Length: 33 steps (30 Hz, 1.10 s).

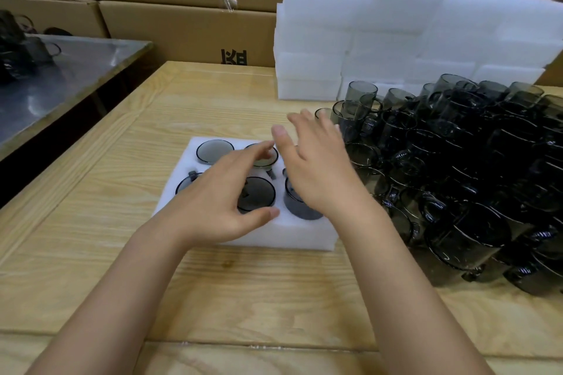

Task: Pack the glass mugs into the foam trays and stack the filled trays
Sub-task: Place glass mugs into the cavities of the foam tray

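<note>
A white foam tray [283,233] lies on the wooden table [122,179] in the middle, with several smoky grey glass mugs [214,150] sunk into its round holes. My left hand [219,201] hovers over the tray's left and middle holes, fingers spread and relaxed, holding nothing. My right hand [316,167] is over the tray's right side, fingers straight and pointing away, empty; it hides part of the mugs beneath. A large pile of loose grey glass mugs [457,167] crowds the table to the right.
Stacks of white foam trays [380,33] stand at the back right. Cardboard boxes [189,33] line the rear wall. A metal-topped table [70,76] with a few dark mugs sits at the left, across a gap.
</note>
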Available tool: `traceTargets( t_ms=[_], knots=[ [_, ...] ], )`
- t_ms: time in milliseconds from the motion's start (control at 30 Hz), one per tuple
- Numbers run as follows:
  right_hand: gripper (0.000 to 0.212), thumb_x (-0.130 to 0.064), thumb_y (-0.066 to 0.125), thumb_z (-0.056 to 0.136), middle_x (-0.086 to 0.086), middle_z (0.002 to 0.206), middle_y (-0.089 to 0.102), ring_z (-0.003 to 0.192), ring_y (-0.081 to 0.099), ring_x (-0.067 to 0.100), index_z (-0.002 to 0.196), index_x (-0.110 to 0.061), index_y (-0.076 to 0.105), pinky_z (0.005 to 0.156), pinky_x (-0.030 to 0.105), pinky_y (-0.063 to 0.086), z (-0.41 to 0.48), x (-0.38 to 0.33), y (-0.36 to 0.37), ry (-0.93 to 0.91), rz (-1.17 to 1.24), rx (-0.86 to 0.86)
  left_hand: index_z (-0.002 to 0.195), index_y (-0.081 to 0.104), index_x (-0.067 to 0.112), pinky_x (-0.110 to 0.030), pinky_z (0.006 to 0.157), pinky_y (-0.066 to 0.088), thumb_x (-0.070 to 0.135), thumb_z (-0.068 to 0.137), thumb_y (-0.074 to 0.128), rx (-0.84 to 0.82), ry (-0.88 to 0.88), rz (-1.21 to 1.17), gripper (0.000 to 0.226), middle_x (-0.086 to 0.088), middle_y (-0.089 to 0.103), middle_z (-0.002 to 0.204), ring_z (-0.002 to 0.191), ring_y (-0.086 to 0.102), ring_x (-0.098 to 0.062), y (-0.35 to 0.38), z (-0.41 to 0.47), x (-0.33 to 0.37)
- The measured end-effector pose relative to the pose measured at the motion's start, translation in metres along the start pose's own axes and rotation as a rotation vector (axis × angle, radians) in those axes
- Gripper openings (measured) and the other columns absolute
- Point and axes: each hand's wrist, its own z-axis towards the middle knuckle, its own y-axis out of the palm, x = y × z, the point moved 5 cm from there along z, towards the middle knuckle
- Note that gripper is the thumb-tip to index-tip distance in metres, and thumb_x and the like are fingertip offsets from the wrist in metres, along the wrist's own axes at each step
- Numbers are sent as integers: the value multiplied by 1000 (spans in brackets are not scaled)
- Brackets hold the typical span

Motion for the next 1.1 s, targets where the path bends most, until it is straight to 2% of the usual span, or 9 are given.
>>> traceTargets(
  t_ms=[100, 200, 300, 500, 600, 867, 933, 1000, 1100],
  knots=[
    [61, -55, 8, 97, 4, 159, 0, 143, -19, 21, 150, -25, 12, 113, 45, -13, 12, 7, 25, 60, -231, -223, 145, 24, 27, -34, 109, 36, 55, 70, 61, 35, 14, 10, 88, 13, 30, 148, 137, 30, -4, 0, 1, -1],
    [58, -54, 9, 97, 1, 159, -7, 142, -23, 21, 150, -30, 7, 112, 52, -17, 9, 16, 41, 55, -343, -283, 143, -6, 50, -13, 107, 24, 57, 70, 55, 53, 40, -6, 96, 23, 9, 155, 142, 14, 5, 0, 1, 1],
    [55, -53, 9, 97, -2, 159, -9, 143, -21, 22, 149, -35, 6, 111, 55, -16, 7, 20, 50, 67, -371, -286, 137, -15, 59, 1, 95, 22, 58, 68, 50, 8, -6, 46, 95, 28, 21, 148, 130, 22, 17, 2, 2, 0],
    [63, -59, 12, 93, -4, 159, -3, 144, -15, 22, 149, -31, 11, 113, 52, -14, 6, 22, 49, 47, -267, -277, 136, -9, 55, -26, 94, 38, 55, 69, 45, -2, 54, 120, 86, 10, 48, 138, 113, 48, -10, 5, 3, 6],
    [61, -54, 14, 96, -5, 159, 3, 145, -11, 15, 151, -27, 12, 115, 42, -12, 7, 26, 41, 72, -60, -274, 136, -9, 58, -23, 92, 35, 61, 69, 43, 19, 59, 109, 85, 16, 40, 144, 118, 46, -9, 4, 2, 6],
    [61, -59, 9, 94, -8, 158, -7, 145, -11, 16, 150, -36, 5, 113, 46, -13, 3, 22, 46, 7, -307, -294, 152, -1, 28, -17, 88, 28, 52, 73, 53, 89, 67, 217, 98, 6, 49, 137, 115, 41, -6, 6, 3, 5],
    [61, -58, 11, 94, -6, 159, 2, 146, -5, 16, 150, -33, 10, 115, 46, -11, 3, 19, 44, 5, -287, -271, 153, 5, 24, -11, 82, 22, 38, 73, 50, 102, 65, 245, 92, 2, 51, 134, 112, 38, -4, 4, 3, 7],
    [57, -53, 21, 97, 1, 150, 35, 143, 21, 18, 146, -26, 27, 117, 45, 4, -3, 18, 34, -16, -94, -140, 152, 15, 20, -11, 80, 21, 29, 74, 47, 125, 35, 247, 86, 0, 52, 133, 112, 38, -7, 3, 4, 6],
    [37, -31, 37, 97, 4, 106, 68, 102, 59, 20, 116, -10, 62, 91, 36, 42, -32, 16, 9, -95, 241, 318, 149, 26, 14, -26, 95, 29, 21, 79, 45, 137, -24, 323, 73, -5, 50, 138, 124, 43, -21, 2, 4, 5]
  ],
)
